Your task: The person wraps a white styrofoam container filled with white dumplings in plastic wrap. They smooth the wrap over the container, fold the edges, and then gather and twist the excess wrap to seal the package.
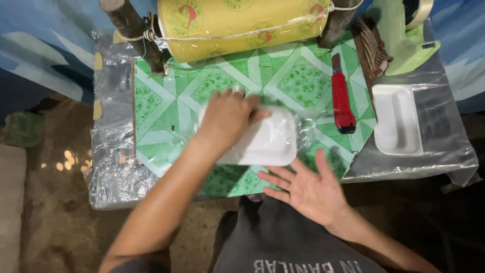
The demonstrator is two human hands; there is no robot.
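Note:
My left hand [228, 117] lies palm down on a white foam tray [268, 142] that sits under clear plastic film [309, 132] on the green patterned table top [298, 81]. The fingers press the tray's left part. Just below the tray's near edge, my right hand [309, 188] is held palm up with fingers spread, holding nothing. A big yellow roll of film [237, 23] is tied across two wooden posts at the table's far edge.
A red utility knife [342, 101] lies right of the tray. Another empty white foam tray [397, 119] rests on a clear plastic sheet at the right. A green tape dispenser [409, 40] stands at the far right. Crumpled clear plastic [113, 151] covers the left side.

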